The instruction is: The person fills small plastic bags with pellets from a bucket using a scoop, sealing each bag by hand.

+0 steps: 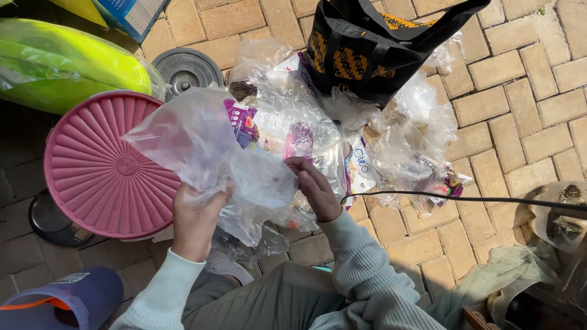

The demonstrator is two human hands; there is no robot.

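Holding a clear plastic bag (208, 153), both hands sit near the middle of the view. The left hand (194, 223) is closed around the bag's lower part, fingers wrapped tight. The right hand (315, 186) pinches the bag's edge at three o'clock from the left hand (its fingers curl in). At nine o'clock from the bag lies a big round pink lid (101, 171), partly under the bag. At twelve o'clock sits a heap of clear wrappers (379, 140), with a black bag (367, 49) on top of it. A thin black cable (477, 198) runs off toward three o'clock over the brick floor (520, 122).
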